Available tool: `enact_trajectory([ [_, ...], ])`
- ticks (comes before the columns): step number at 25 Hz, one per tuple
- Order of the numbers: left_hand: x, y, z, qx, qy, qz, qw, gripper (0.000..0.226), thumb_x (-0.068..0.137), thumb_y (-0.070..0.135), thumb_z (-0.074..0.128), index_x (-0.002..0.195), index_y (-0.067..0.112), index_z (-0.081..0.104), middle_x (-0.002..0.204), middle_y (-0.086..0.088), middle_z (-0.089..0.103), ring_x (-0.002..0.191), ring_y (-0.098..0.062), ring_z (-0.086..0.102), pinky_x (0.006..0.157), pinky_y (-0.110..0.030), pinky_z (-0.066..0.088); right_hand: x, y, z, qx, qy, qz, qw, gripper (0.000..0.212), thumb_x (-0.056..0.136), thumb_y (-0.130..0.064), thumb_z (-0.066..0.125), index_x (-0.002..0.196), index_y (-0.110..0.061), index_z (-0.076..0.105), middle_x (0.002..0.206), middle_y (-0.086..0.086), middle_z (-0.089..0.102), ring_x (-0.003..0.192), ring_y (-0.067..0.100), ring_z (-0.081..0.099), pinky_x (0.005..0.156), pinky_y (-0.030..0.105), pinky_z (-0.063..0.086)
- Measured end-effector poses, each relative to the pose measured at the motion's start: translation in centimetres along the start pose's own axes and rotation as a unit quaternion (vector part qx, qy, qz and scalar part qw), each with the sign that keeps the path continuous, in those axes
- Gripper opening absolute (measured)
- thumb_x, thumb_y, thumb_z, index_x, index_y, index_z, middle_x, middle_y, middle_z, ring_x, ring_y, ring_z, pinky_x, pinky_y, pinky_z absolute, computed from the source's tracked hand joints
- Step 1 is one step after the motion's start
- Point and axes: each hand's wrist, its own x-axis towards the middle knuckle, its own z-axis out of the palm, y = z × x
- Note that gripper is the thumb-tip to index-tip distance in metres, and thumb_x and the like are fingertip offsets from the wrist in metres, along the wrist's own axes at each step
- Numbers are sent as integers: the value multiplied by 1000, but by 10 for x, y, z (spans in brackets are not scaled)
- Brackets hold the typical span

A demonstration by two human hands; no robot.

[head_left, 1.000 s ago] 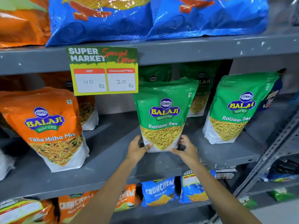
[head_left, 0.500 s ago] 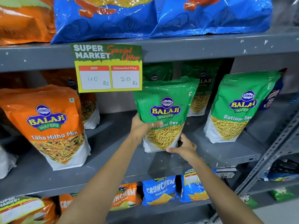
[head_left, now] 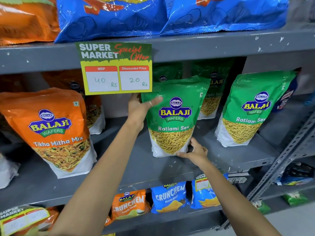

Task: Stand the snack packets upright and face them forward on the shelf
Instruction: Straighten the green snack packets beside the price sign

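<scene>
A green Ratlami Sev packet (head_left: pixel 173 116) stands upright on the middle grey shelf (head_left: pixel 129 169), label facing me. My left hand (head_left: pixel 141 108) grips its upper left edge, thumb across the front. My right hand (head_left: pixel 196 151) holds its lower right corner at the shelf surface. A second green Ratlami Sev packet (head_left: pixel 250 109) stands upright to the right. Two more green packets (head_left: pixel 213 92) lean behind. An orange Tikha Mitha Mix packet (head_left: pixel 54 130) stands tilted at the left, with another orange packet (head_left: pixel 92 106) behind it.
A yellow and green price card (head_left: pixel 115 68) hangs from the upper shelf edge, just above my left hand. Big blue bags (head_left: pixel 153 14) lie on the top shelf. Crunchem packets (head_left: pixel 168 196) fill the shelf below. A slotted grey upright (head_left: pixel 286 159) runs along the right.
My left hand slid from the packet's bottom corner up to its upper left edge. The right hand stayed at the lower right corner. The packet sits a little straighter.
</scene>
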Motion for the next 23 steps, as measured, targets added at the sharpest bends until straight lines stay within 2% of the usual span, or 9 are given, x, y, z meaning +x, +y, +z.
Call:
enact_trajectory([
  [3, -26, -62, -15, 45, -105, -86, 990, 62, 49, -2, 84, 100, 21, 57, 99, 1, 70, 103, -27, 64, 77, -30, 57, -4, -2, -2, 1, 0, 14, 1000, 79, 56, -38, 82, 126, -35, 46, 129, -2, 59, 129, 29, 37, 107, 36, 24],
  [5, -41, -97, -26, 69, -120, -117, 983, 58, 55, -9, 81, 97, 24, 57, 102, -1, 70, 105, -27, 63, 67, -17, 55, -7, -4, -4, -8, 11, 18, 1000, 78, 56, -33, 83, 126, -35, 48, 127, -3, 61, 128, 27, 41, 112, 42, 27],
  [7, -46, -115, -32, 69, -122, -115, 983, 59, 60, -8, 79, 104, 24, 56, 110, -3, 66, 111, -26, 60, 72, -16, 53, -11, -7, -6, -19, 12, 13, 1000, 78, 58, -20, 82, 127, -29, 49, 127, -1, 62, 125, 22, 46, 111, 46, 31],
  [9, -54, -121, -30, 68, -122, -98, 985, 72, 61, 1, 82, 121, 22, 48, 119, 1, 59, 117, -21, 54, 86, -23, 47, -14, -10, -8, 54, 9, 15, 998, 77, 62, 5, 75, 131, -16, 48, 129, 7, 60, 121, 20, 49, 104, 43, 41],
  [12, -74, -119, -22, 162, 14, 49, 986, 78, 66, 22, 81, 130, 17, 37, 129, 2, 46, 121, -11, 42, 97, -23, 38, -20, -9, -12, 178, 148, 5, 973, 52, 68, 23, 57, 117, 3, 57, 113, 18, 63, 103, 24, 56, 78, 23, 52],
  [15, -90, -111, -6, 273, 90, 276, 917, 37, 78, 29, 62, 107, 15, 45, 109, -8, 51, 105, -16, 46, 88, -26, 37, -29, -5, -29, 220, 344, 21, 912, 21, 77, 16, 54, 93, 7, 64, 94, 11, 64, 87, 21, 56, 63, 1, 44],
  [17, -97, -105, 15, 315, 55, 315, 894, 24, 78, 20, 58, 98, 10, 50, 96, -15, 59, 91, -25, 53, 78, -32, 40, -33, -1, -50, 226, 390, 31, 892, 17, 80, 8, 55, 91, 3, 65, 87, 9, 62, 82, 20, 55, 58, 2, 42],
  [21, -94, -103, 63, 327, -12, 287, 900, 24, 77, 2, 58, 101, -2, 55, 93, -22, 60, 82, -38, 58, 76, -41, 47, -30, 8, -98, 231, 406, 39, 883, 15, 80, 4, 57, 90, 0, 66, 87, 8, 62, 82, 20, 55, 78, 27, 44],
  [23, -92, -109, 89, 328, -20, 276, 903, 25, 78, -1, 59, 102, -1, 54, 93, -21, 59, 81, -37, 57, 75, -35, 43, -25, 19, -122, 223, 411, 34, 883, 11, 80, 3, 58, 89, 0, 65, 86, 8, 63, 83, 20, 56, 79, 31, 45],
])
